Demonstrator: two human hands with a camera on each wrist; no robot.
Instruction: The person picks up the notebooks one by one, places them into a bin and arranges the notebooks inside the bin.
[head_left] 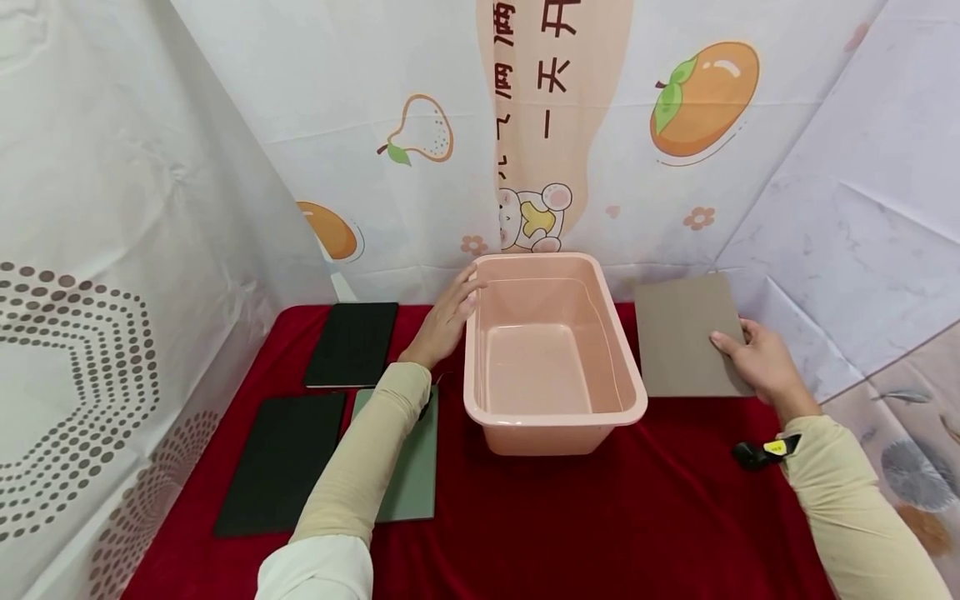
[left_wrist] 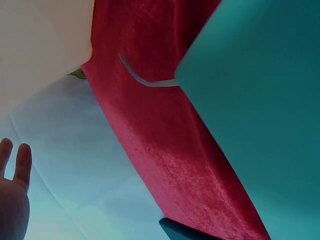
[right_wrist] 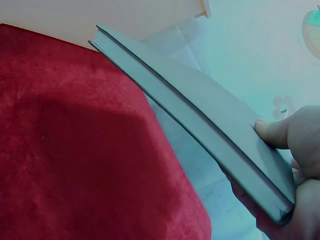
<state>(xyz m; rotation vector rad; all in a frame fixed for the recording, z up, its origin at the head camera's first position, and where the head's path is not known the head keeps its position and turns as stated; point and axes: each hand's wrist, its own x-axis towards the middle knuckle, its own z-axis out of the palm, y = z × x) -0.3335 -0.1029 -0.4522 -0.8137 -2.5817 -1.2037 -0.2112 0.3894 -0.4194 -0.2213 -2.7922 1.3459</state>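
Observation:
A pink plastic basin [head_left: 536, 367] stands in the middle of the red cloth, with nothing seen inside it. Against its far left rim lies my left hand [head_left: 444, 321], fingers extended; in the left wrist view only two straight fingers [left_wrist: 22, 165] show. To the right of the basin, my right hand [head_left: 765, 364] grips a grey-brown hardcover notebook [head_left: 686, 342] by its right edge. The right wrist view shows the thumb on the notebook's cover [right_wrist: 215, 110] and the other fingers beneath, the notebook raised off the cloth.
Beneath my left forearm lies a green notebook [head_left: 411, 475]; its ribbon [left_wrist: 150, 83] sticks out in the left wrist view. Two dark notebooks, one farther back [head_left: 352, 344] and one nearer [head_left: 281, 462], rest on the left. A printed curtain [head_left: 420, 50] hangs behind the table.

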